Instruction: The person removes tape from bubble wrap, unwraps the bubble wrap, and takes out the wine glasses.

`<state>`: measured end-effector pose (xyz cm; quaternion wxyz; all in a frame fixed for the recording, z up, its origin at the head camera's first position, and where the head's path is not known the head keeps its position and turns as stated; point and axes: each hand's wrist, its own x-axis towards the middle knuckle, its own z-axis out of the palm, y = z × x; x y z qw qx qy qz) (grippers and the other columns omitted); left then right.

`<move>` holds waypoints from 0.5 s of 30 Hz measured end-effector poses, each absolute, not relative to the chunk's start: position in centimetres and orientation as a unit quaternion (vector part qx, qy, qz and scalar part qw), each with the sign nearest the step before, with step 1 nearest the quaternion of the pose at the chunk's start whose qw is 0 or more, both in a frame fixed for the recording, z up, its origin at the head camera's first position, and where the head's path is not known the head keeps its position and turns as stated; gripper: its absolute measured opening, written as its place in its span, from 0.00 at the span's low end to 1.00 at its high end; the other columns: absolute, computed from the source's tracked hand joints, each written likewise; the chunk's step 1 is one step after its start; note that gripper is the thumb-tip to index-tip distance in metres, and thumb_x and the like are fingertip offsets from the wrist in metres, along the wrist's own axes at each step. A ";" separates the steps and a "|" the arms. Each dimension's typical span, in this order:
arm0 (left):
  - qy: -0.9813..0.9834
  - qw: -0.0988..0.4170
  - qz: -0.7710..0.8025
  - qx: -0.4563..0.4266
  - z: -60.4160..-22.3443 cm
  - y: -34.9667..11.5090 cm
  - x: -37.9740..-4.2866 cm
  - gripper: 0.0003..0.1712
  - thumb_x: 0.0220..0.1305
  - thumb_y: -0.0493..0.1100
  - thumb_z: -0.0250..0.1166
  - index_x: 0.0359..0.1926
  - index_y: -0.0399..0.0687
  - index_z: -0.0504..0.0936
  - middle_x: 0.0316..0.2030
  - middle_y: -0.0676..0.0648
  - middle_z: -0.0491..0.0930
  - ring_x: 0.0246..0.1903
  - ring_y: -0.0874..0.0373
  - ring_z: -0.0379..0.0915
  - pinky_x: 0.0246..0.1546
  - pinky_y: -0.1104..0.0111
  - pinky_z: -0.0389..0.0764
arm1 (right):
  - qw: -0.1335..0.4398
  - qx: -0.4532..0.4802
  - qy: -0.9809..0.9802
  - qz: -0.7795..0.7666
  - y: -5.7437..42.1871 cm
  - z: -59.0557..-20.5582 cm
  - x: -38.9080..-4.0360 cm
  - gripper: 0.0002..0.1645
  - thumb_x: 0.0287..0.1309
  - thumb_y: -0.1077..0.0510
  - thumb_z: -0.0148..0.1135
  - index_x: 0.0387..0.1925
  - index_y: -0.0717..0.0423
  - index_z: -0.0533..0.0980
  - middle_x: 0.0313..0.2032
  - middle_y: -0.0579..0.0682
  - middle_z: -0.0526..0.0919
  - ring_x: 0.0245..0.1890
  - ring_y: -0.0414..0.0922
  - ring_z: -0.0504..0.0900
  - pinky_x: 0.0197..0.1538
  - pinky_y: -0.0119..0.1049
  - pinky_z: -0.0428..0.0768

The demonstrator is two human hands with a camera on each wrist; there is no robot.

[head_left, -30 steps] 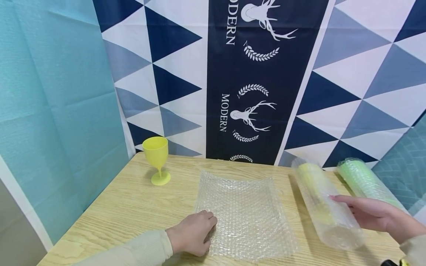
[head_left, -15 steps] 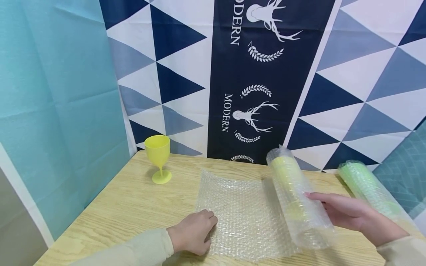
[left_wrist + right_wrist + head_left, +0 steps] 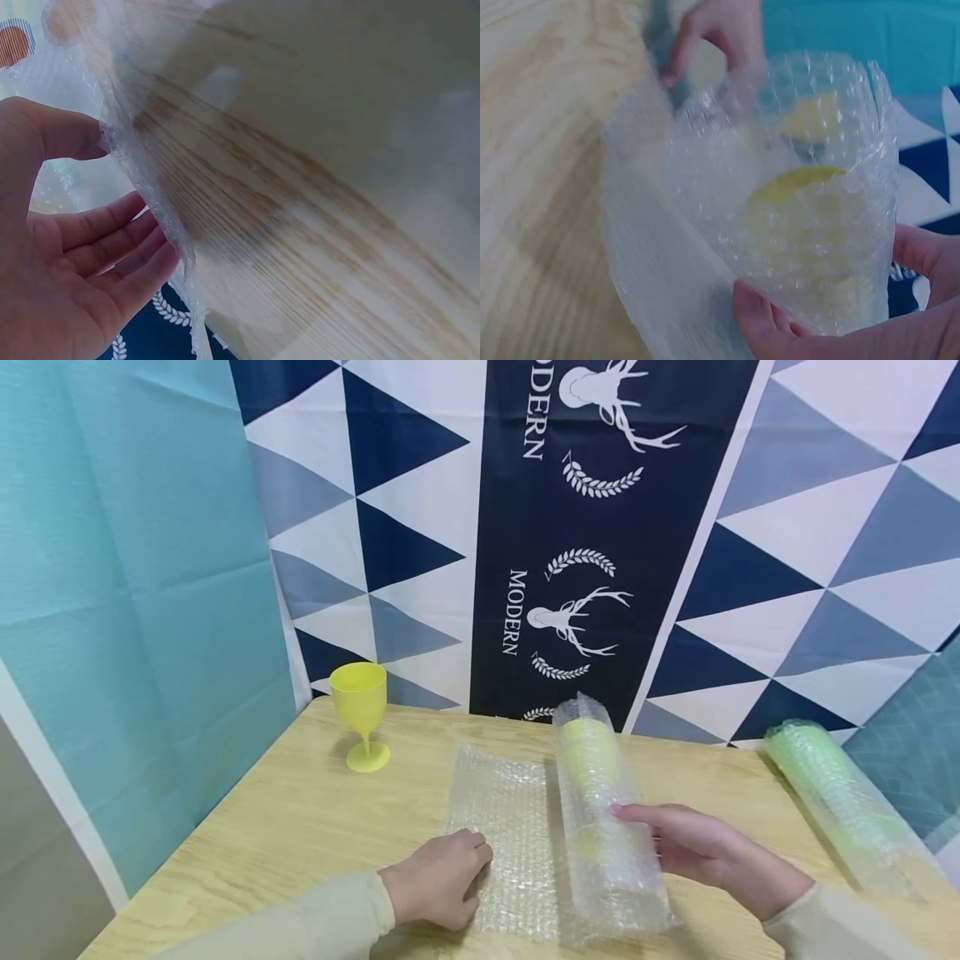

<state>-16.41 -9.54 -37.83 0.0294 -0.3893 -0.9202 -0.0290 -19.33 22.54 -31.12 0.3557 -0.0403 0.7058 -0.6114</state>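
Observation:
A sheet of clear bubble wrap (image 3: 513, 852) lies on the table in the head view. My left hand (image 3: 442, 881) holds its left edge, with the thumb and fingertips at that edge in the left wrist view. My right hand (image 3: 697, 843) grips a bubble wrap roll (image 3: 592, 768) with a yellow cup-like thing inside, thumb on top and fingers round its right side. The roll lies lengthwise over the right part of the sheet. Through the clear layers in the right wrist view, a curved yellow rim (image 3: 795, 182) shows.
An unwrapped yellow goblet (image 3: 360, 706) stands upright at the back left of the table (image 3: 300, 827). At the right lies another bubble wrap roll (image 3: 847, 802) with something green inside. Patterned cloth (image 3: 420, 527) hangs behind the table, with blue-green cloth (image 3: 150, 610) on the left.
My right hand has brought the roll leftward from beside the sheet, and the flat part of the sheet in sight has become narrower. The left hand has stayed at the left edge.

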 end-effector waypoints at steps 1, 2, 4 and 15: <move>-0.921 0.028 -0.028 -0.388 -37.7 -9.5 -16.5 0.14 0.48 0.43 0.66 0.39 0.47 0.78 0.29 0.57 0.74 0.29 0.69 0.66 0.32 0.82 0.73 | 0.348 -0.037 0.711 -0.610 22.1 -31.2 -19.3 0.38 0.69 0.47 0.50 0.65 0.72 0.54 0.48 0.47 0.77 0.48 0.40 0.78 0.53 0.37 0.80; -0.921 0.026 -0.030 -0.387 -37.5 -9.5 -16.6 0.15 0.48 0.43 0.66 0.39 0.46 0.78 0.30 0.57 0.74 0.30 0.69 0.66 0.33 0.82 0.74 | 0.339 -0.033 0.717 -0.608 21.6 -31.3 -19.3 0.39 0.68 0.47 0.51 0.65 0.73 0.54 0.48 0.47 0.77 0.47 0.40 0.77 0.53 0.37 0.80; -0.923 0.026 -0.033 -0.383 -37.3 -9.4 -16.7 0.15 0.49 0.43 0.66 0.40 0.46 0.78 0.30 0.57 0.74 0.30 0.68 0.66 0.33 0.81 0.74 | 0.326 -0.042 0.722 -0.609 20.7 -31.4 -19.2 0.37 0.67 0.48 0.52 0.64 0.73 0.57 0.47 0.46 0.77 0.47 0.39 0.78 0.53 0.38 0.80; -0.924 0.004 -0.060 -0.378 -37.7 -9.4 -16.8 0.14 0.48 0.44 0.68 0.36 0.49 0.77 0.27 0.59 0.70 0.29 0.69 0.62 0.30 0.82 0.70 | 0.307 -0.028 0.718 -0.624 16.9 -34.2 -18.4 0.37 0.65 0.49 0.56 0.61 0.75 0.61 0.47 0.49 0.80 0.45 0.40 0.80 0.55 0.42 0.81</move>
